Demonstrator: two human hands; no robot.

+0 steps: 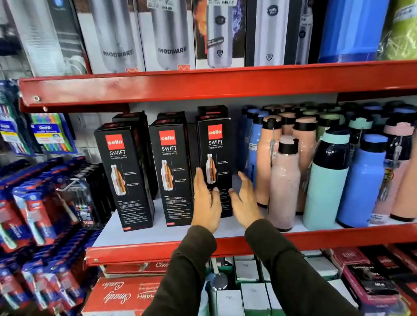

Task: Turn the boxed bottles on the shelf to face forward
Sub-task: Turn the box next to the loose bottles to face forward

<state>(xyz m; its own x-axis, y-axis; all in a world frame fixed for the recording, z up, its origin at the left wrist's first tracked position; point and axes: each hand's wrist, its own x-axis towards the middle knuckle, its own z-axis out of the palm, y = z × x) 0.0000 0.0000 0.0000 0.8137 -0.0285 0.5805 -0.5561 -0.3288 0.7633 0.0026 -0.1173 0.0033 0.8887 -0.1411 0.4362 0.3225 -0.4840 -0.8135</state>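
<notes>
Three black boxed bottles stand in a front row on the white shelf board [173, 233], printed faces toward me: the left box [125, 172], the middle box [171, 170] and the right box [217, 155]. More black boxes stand behind them. My left hand [205, 202] is spread against the lower left side of the right box. My right hand [245, 202] is spread at the box's lower right side. Both hands flank the box with fingers apart; neither closes around it. Dark sleeves cover both forearms.
Loose bottles in pink [284, 185], mint [326, 182] and blue [360, 182] crowd the shelf right of the boxes. A red shelf beam [222, 83] runs overhead with tall boxed flasks above. Toothbrush packs [34, 207] hang at left. Red boxes [118, 300] lie below.
</notes>
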